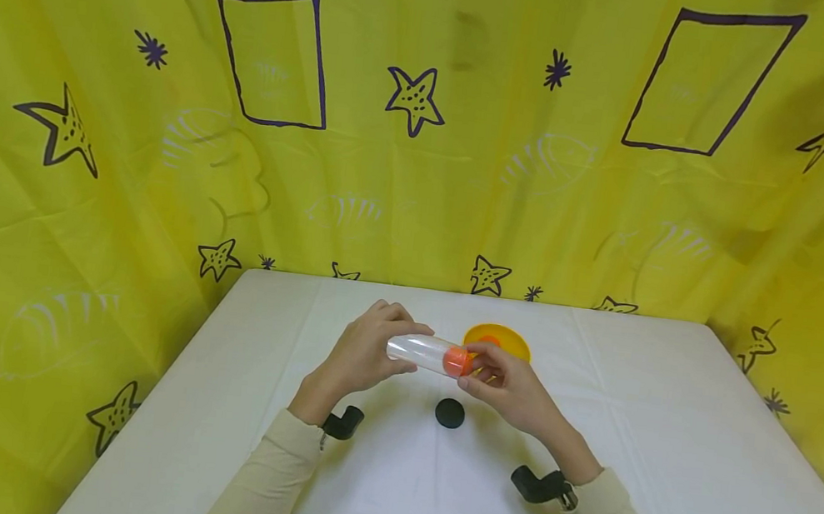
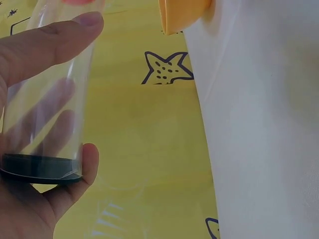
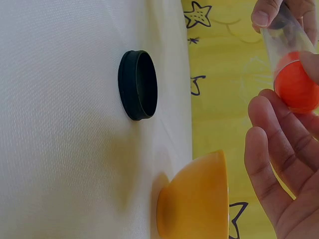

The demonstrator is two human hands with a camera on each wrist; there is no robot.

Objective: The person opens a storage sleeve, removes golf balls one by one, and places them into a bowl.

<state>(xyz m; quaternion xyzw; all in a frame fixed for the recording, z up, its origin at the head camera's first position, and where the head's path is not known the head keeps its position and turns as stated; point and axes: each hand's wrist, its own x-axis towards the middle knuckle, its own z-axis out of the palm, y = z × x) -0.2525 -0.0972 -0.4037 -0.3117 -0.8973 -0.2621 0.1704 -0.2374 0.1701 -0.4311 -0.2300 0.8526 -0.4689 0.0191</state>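
Note:
My left hand (image 1: pixel 365 348) grips a clear plastic tube (image 1: pixel 417 350), tilted nearly sideways over the table. A dark cap (image 2: pixel 42 168) closes the tube's end at the palm in the left wrist view. At the tube's other end an orange ball (image 3: pixel 298 84) sits partly inside the mouth. My right hand (image 1: pixel 515 388) pinches this ball, thumb on one side and fingertips on the other; its outer fingers are spread loosely. On the table below lies a loose black cap (image 3: pixel 138 84), hollow side showing in the right wrist view.
A yellow bowl (image 3: pixel 194 199) stands on the table just behind my right hand. More orange (image 1: pixel 488 340) shows inside it, partly hidden by the fingers. The white-covered table (image 1: pixel 611 445) ends at a yellow patterned curtain (image 1: pixel 421 174) at the back and sides.

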